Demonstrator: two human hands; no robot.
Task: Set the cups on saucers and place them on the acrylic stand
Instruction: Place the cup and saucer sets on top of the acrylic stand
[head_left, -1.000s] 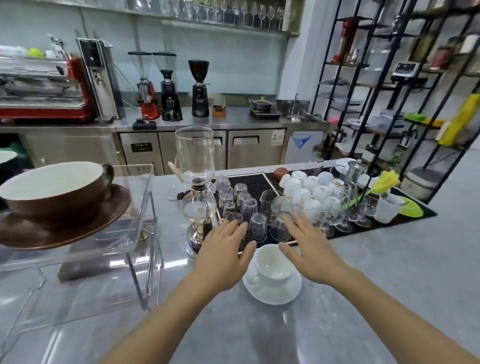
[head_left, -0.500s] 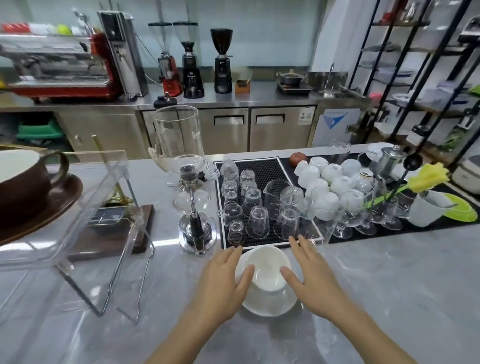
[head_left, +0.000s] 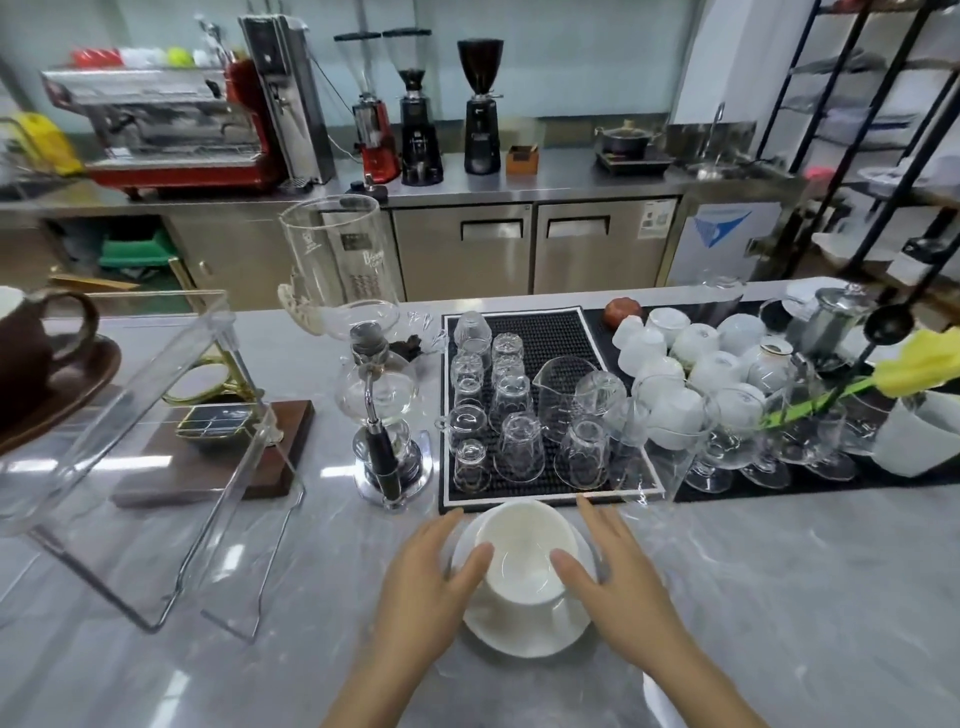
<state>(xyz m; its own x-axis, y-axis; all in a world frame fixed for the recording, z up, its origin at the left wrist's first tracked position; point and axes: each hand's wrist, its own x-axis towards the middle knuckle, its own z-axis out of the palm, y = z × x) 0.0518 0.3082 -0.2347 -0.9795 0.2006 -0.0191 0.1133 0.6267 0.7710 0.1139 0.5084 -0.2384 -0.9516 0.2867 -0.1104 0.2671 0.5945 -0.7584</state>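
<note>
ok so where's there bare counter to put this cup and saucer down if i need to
Bare grey counter lies right of the right hand, in front of the black mats. More lies between the acrylic stand and the left hand. It is crowded behind the white cup and saucer: upturned glasses and cups cover the mats.

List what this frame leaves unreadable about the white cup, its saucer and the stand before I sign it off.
Head view only:
- White cup: handle not visible; left hand and right hand cover both sides.
- Saucer: side edges hidden under the hands, so finger contact is unclear.
- Acrylic stand: cut off by the left edge, transparent and blurred; tiers hard to trace.
- Brown cup: cut off by the left edge.
</note>
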